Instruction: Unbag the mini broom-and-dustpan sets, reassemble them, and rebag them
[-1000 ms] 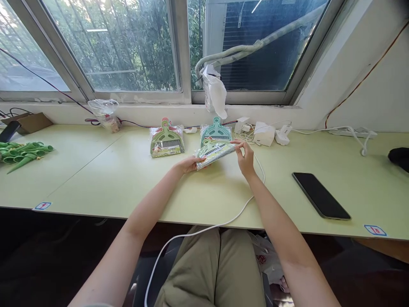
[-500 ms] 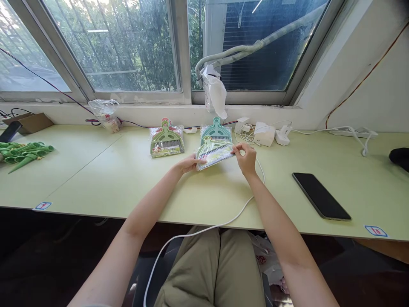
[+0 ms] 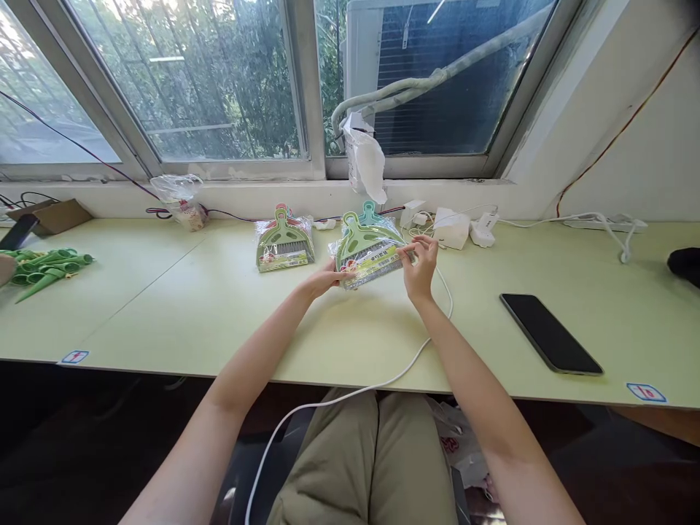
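Observation:
A packaged green mini dustpan-and-brush set (image 3: 367, 251) is held up between both hands, tilted toward me above the pale green table (image 3: 164, 306). My left hand (image 3: 324, 278) grips its lower left corner. My right hand (image 3: 420, 266) pinches its right edge. Behind the held pack, a teal dustpan set (image 3: 370, 212) shows only its handle. A second green set in plastic wrap (image 3: 284, 248) lies flat on the table to the left.
A black phone (image 3: 550, 344) lies at the right. A white cable (image 3: 350, 394) runs off the table's front edge over my lap. White chargers (image 3: 453, 228) sit by the window sill. Green cone-shaped pieces (image 3: 44, 264) are piled at far left beside a cardboard box (image 3: 52, 215).
Both hands have lifted and tilted the green pack upright, so its front faces me and now covers most of the teal set behind.

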### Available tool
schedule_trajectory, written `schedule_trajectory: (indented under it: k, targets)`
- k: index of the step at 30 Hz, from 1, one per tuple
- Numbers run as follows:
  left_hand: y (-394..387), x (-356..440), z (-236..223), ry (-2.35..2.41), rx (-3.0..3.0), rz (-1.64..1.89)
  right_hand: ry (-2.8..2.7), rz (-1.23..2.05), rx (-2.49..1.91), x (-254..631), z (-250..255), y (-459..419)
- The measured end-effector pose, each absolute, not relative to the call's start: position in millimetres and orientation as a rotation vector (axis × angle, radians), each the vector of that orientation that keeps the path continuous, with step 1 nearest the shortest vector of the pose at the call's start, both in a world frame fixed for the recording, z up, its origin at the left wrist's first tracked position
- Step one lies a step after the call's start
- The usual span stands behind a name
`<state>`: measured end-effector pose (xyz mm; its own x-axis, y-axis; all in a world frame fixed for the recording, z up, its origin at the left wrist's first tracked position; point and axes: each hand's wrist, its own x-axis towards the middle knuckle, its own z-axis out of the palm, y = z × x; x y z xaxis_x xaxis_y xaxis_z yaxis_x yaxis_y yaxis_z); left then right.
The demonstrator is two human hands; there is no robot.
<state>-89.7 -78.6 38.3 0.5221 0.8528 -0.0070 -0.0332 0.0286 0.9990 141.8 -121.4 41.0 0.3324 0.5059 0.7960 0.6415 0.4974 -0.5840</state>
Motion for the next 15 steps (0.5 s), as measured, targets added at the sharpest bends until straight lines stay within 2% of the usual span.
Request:
schedule_trajectory:
  k: [4,9,11,15]
  targets:
    - [-76.0,-95.5,38.8,0.847,1.409,0.828,-1.137,0.252,-1.133,140.4,30.6,-113.1]
    - [-76.6,-99.1,41.8,0.859,1.360,0.859,-0.911,0.998,-1.124,143.1,21.4,-102.5]
    - [-77.9,-96.2,43.0,0.852,1.358,0.863,-0.901,1.069,-1.072,144.6,20.6,-101.0]
    - [-81.9,-90.6,47.3,0.738,1.288,0.849,-0.813,0.981,-1.046,146.6,20.6,-100.0]
